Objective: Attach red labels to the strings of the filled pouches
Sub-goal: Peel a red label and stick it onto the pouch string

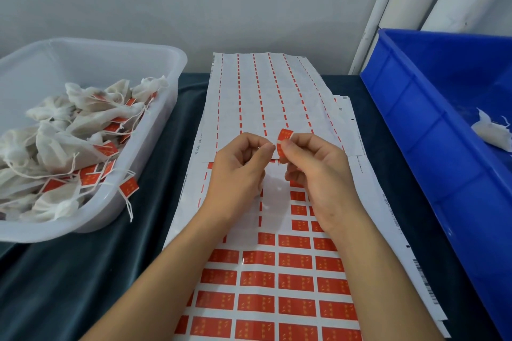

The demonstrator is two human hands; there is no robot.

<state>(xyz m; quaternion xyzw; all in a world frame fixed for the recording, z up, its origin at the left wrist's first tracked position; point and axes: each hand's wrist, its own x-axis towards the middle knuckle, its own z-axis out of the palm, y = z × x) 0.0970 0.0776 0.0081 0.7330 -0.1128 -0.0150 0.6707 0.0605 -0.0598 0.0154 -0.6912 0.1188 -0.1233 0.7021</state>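
Your right hand [310, 163] pinches a red label [283, 141] above the sticker sheet [277, 279] on the counter; your left hand [238, 169] is curled beside it, fingertips nearly touching, holding what I cannot tell. The label looks light, floppy and sticky, so hold its edges. One pouch [491, 133] waits in the blue bin [432, 130].

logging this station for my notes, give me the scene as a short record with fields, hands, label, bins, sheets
right hand: pinches a red label above the sheets
left hand: fingers curled, fingertips next to the label; a string between them cannot be made out
label sheet: partly peeled, red labels left in the near rows
spent sheet: only red strips left
clear tub: labelled pouches, one label hanging over the rim
blue crate: one unlabelled pouch
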